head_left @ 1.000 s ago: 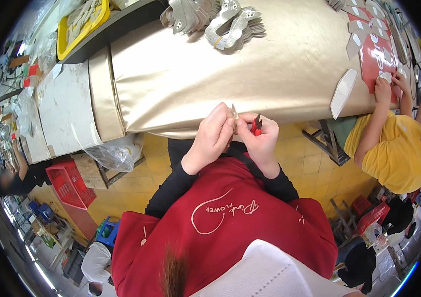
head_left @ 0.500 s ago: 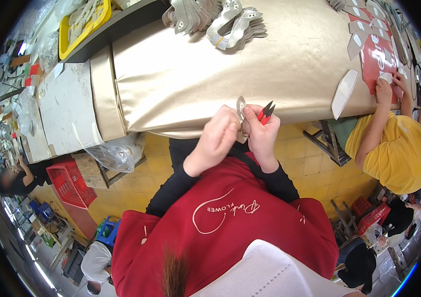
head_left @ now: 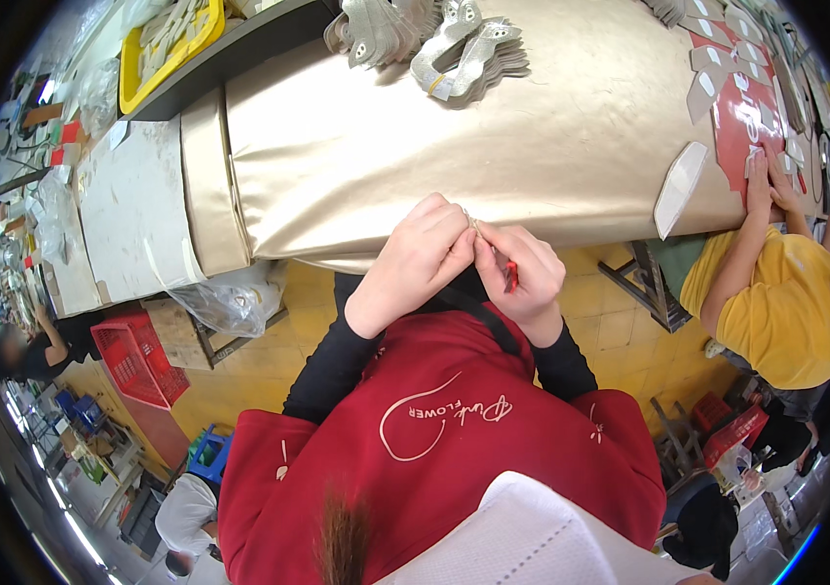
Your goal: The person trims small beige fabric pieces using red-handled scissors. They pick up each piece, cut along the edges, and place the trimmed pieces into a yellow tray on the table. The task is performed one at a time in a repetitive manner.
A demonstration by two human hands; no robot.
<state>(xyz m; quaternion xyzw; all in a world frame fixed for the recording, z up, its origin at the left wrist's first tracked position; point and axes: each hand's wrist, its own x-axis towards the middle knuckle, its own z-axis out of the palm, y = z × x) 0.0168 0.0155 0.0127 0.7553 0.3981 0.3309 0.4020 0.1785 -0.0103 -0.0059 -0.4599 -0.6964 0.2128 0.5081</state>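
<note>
Above the near edge of the table, my left hand (head_left: 413, 261) and my right hand (head_left: 524, 273) meet at the fingertips, both closed. Pinched between them is a small silvery-grey piece (head_left: 471, 221), mostly covered by the fingers. My right hand also keeps a pair of red-handled snips (head_left: 511, 277) in its palm; only a bit of red shows, and the blades are hidden. Farther back on the table lie stacks of curved silver-grey shoe-upper pieces (head_left: 463, 73), one bundle with a yellowish band round it.
A gold-coloured sheet (head_left: 571, 146) covers the table. One pale elongated piece (head_left: 680, 190) lies at its right edge. At the right, a co-worker in a yellow shirt (head_left: 775, 302) handles pieces on a red sheet (head_left: 734, 127). A yellow tray (head_left: 212, 34) stands back left.
My hands have come together at the fingertips, covering most of the silvery-grey piece. My right hand has turned, so the snips' black blades no longer show. The co-worker's hands have moved on the red sheet.
</note>
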